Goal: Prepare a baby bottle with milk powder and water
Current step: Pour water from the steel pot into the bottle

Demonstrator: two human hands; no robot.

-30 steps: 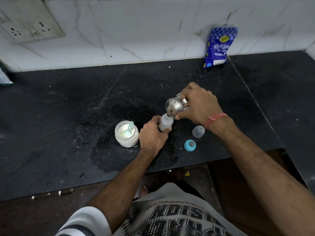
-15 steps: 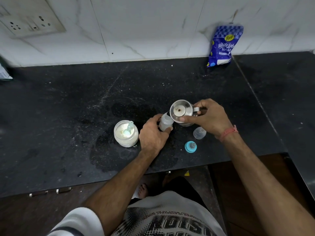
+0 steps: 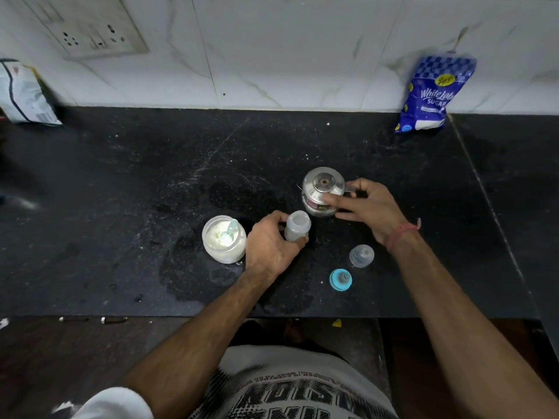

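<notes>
Mid-frame, left hand (image 3: 270, 247) grips open bottle (image 3: 297, 226) upright w/ steel jug (image 3: 322, 190) parked beside, right hand (image 3: 367, 207) loose-fingered on jug.

One wide-angle view, worn on the person's head, looks forward and steeply down over a black counter (image 3: 121, 207). It faces the white tiled wall (image 3: 272, 55) at the top of the frame; the person's forearms and shirt fill the bottom edge. No second view shares the scene.
</notes>
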